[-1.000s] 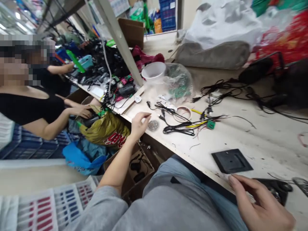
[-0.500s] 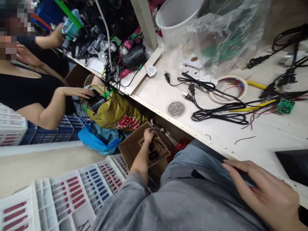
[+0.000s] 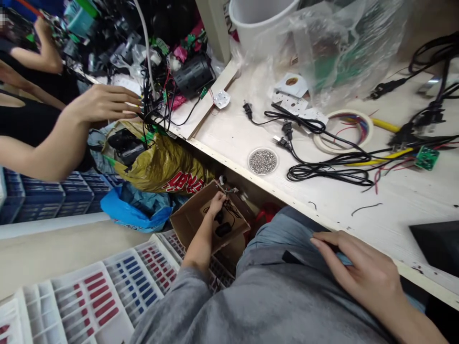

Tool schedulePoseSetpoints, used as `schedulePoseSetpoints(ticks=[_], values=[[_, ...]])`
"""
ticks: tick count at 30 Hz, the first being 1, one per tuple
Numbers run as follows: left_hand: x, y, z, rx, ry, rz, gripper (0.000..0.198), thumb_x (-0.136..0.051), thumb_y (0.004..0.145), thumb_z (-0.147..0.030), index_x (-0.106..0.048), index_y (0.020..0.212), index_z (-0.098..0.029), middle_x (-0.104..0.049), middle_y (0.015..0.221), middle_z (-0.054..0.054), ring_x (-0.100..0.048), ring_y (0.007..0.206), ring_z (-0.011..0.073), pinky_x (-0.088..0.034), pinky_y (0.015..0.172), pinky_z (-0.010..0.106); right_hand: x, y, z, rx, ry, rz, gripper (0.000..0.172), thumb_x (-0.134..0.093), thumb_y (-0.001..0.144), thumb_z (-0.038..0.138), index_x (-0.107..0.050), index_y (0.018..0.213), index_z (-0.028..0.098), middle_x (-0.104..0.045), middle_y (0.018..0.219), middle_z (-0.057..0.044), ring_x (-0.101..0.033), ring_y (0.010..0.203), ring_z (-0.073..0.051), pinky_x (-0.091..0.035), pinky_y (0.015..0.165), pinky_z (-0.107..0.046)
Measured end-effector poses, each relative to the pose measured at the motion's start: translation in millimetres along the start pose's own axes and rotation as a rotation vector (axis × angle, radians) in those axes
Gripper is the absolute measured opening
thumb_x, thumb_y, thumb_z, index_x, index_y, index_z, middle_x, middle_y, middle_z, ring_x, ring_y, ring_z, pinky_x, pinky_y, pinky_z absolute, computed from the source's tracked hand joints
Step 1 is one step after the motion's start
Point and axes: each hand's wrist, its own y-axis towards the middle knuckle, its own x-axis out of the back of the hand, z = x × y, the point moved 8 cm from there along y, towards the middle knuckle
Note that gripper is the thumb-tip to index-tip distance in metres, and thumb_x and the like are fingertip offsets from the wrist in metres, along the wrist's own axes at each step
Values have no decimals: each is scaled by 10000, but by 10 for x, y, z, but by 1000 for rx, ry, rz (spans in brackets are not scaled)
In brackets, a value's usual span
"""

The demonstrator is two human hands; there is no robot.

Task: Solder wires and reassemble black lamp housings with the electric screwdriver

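Reaching down past the edge of the counter point(image 3: 401, 210), the left hand point(image 3: 216, 204) is inside a cardboard carton point(image 3: 187, 220) that sits below the counter, in front of the person's grey sleeve point(image 3: 179, 306). As I read this feed, the step in hand is working at the carton's contents, and the next move calls for a sure hold among the loose wiring. The fingers are bunched narrowly at a thin black cord point(image 3: 229, 210), but I cannot tell whether they are closed on it. A small black unit point(image 3: 223, 230) lies just beside them, and a small white fitting point(image 3: 222, 179) sits near the carton's far corner.

The right hand point(image 3: 355, 267) hangs open and loosely curved over the person's blue jeans point(image 3: 287, 229), holding nothing that I can see. On the counter, black power cords point(image 3: 322, 174) lie near a dish of steel beads point(image 3: 263, 161) and a roll of masking tape point(image 3: 342, 131). Off to the left, a co-worker's hand point(image 3: 103, 102) reaches toward a tangle of wires point(image 3: 152, 102) at the counter's end, above an olive plastic bag point(image 3: 161, 172). A blue plastic bag point(image 3: 136, 210) lies beside the carton, and white plastic crates point(image 3: 107, 291) sit below it.
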Motion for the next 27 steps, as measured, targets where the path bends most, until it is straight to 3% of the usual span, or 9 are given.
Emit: schedulePoseSetpoints(ticks=[3, 8, 10, 13, 16, 18, 20, 24, 27], values=[[105, -249, -239, -4, -61, 14, 283, -585, 987, -397, -628, 1104, -142, -668, 983, 48, -650, 804, 145, -581, 734, 322, 39, -5, -8, -33, 29, -11, 86, -600, 950, 224, -671, 931, 269, -760, 773, 11, -729, 655, -167, -581, 634, -281], [538, -933, -991, -137, -102, 32, 325, -574, 942, -456, -508, 757, -198, -450, 525, -82, -379, 418, 73, -344, 446, 206, 72, -64, -60, -82, 112, 10, 81, -598, 954, 247, -659, 901, 253, -739, 762, 10, -711, 665, -146, -565, 646, -263], [734, -1316, -1444, -239, -96, 57, 325, -644, 880, -471, -523, 746, -201, -486, 534, -75, -400, 444, 72, -328, 454, 199, -2, -76, -135, -149, 188, 92, 144, -568, 966, 314, -666, 881, 252, -726, 763, -4, -701, 679, -158, -558, 639, -280], [955, -2009, -2367, -606, 44, 130, 267, -616, 902, -436, -579, 783, -201, -549, 571, -44, -463, 489, 87, -352, 466, 206, -127, -63, -307, -335, 378, 167, 212, -586, 933, 423, -683, 972, 238, -728, 883, -57, -706, 767, -189, -585, 688, -321], [1087, -2613, -3223, -853, 211, 131, 199, -630, 894, -356, -612, 773, -198, -570, 584, -32, -501, 498, 93, -381, 475, 215, -248, -37, -420, -577, 744, 206, 640, -775, 758, 500, -562, 1303, 242, -683, 1193, -128, -723, 936, -225, -612, 790, -377], [1083, -2926, -3744, -980, 320, 110, 215, -654, 869, -374, -621, 756, -194, -535, 578, -37, -514, 516, 95, -393, 498, 216, -266, -5, -370, -669, 1033, 233, 1029, -895, 604, 509, -385, 1469, 283, -596, 1359, -158, -716, 1039, -246, -600, 877, -416], [999, -3172, -4206, -1094, 418, 82, 254, -653, 858, -421, -638, 759, -187, -532, 621, -31, -565, 585, 110, -416, 545, 220, -170, 45, -261, -670, 1308, 228, 1210, -935, 510, 567, -304, 1515, 333, -568, 1411, -147, -707, 1098, -268, -571, 950, -454], [613, -3430, -4837, -1309, 646, 96, 279, -624, 864, -456, -659, 777, -194, -544, 705, -15, -645, 747, 159, -465, 659, 261, 228, 82, -266, -594, 1657, 44, 1014, -746, 557, 844, -499, 1398, 334, -679, 1296, -91, -723, 1078, -281, -560, 983, -460], [261, -3342, -4976, -1441, 839, 134, 262, -589, 885, -445, -651, 773, -217, -581, 727, 2, -646, 748, 178, -482, 678, 283, 498, -31, -633, -653, 1631, -229, 745, -635, 744, 815, -609, 1272, 291, -749, 1130, -65, -743, 986, -225, -580, 964, -391]])
